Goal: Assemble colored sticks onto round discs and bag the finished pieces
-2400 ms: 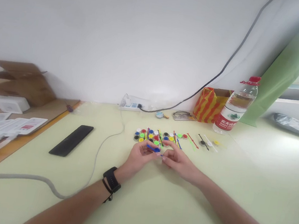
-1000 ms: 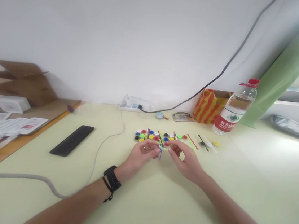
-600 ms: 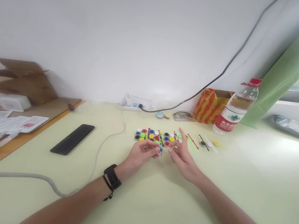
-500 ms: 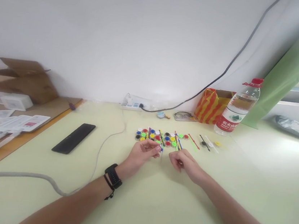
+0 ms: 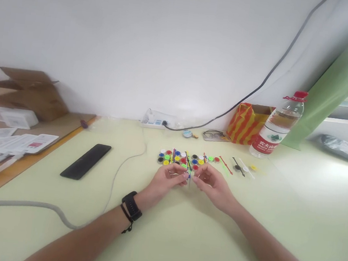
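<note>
My left hand (image 5: 170, 178) is closed in a pinch on a small blue piece (image 5: 189, 176), with a thin strip pointing down from it. Close on the right, my right hand (image 5: 213, 184) has thumb and fingers pressed together beside that piece; what it grips, if anything, is too small to name. Behind both hands lie rows of round coloured discs (image 5: 166, 157) with thin coloured sticks (image 5: 188, 160) among them. Further right are a red stick (image 5: 226, 165), a black stick (image 5: 239, 167), a white stick (image 5: 246, 168) and a yellow disc (image 5: 252, 168).
A black flat object (image 5: 86, 161) and a grey cable (image 5: 41, 204) lie left. Behind are a power strip (image 5: 156, 123), glasses (image 5: 214, 134), a striped bag (image 5: 244, 124) and a water bottle (image 5: 276, 128). Cards (image 5: 10, 144) and a cardboard box (image 5: 35, 96) are far left.
My right hand has turned and moved left, up to the blue piece, its thumb and fingers now together near my left fingertips. My left hand has barely moved.
</note>
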A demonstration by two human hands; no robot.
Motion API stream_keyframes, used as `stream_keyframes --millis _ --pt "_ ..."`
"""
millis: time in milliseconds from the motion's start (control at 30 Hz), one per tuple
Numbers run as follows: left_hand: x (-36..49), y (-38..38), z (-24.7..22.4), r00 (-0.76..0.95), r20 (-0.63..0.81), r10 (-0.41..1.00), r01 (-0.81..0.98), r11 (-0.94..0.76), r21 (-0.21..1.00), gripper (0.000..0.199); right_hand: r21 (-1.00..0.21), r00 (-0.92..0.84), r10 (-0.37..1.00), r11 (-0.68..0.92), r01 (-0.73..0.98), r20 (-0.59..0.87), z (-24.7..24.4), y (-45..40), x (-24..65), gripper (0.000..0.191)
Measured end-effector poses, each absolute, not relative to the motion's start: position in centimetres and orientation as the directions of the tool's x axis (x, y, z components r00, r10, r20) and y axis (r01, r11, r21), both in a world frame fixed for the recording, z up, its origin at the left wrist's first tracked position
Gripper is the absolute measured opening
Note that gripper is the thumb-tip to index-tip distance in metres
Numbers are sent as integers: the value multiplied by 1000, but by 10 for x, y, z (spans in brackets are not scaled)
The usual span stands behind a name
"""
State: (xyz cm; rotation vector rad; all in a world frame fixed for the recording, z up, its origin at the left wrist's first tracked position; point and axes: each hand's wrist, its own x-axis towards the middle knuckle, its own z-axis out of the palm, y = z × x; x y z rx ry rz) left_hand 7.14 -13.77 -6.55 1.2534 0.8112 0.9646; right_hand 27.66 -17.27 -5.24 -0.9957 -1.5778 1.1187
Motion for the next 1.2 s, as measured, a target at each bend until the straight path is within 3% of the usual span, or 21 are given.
stream_keyframes --millis 367,633,733,800,900,967,1200 --pt "71 -138 -67 470 24 882 -168 62 984 39 -954 -241 946 257 153 216 -60 -169 278 20" --pt "71 -136 -67 376 29 926 -168 38 985 35 -961 -192 953 258 99 236 -55 -173 277 52" --pt "71 -136 -66 358 18 933 -180 50 982 36 -958 -150 958 263 118 244 -52 -175 276 47" --pt "71 -136 -65 359 15 933 -176 52 983 36 -959 -210 957 236 158 201 -48 -176 278 30" --pt "71 -137 -64 347 18 938 -165 42 985 36 -968 -432 900 156 195 58 -43 -175 284 57" --pt "70 -137 -64 341 21 940 -162 37 986 36 -971 -474 880 147 187 42 -42 -174 286 61" --pt "71 -137 -63 362 6 932 -159 55 986 37 -973 -269 953 184 142 141 -46 -172 279 43"
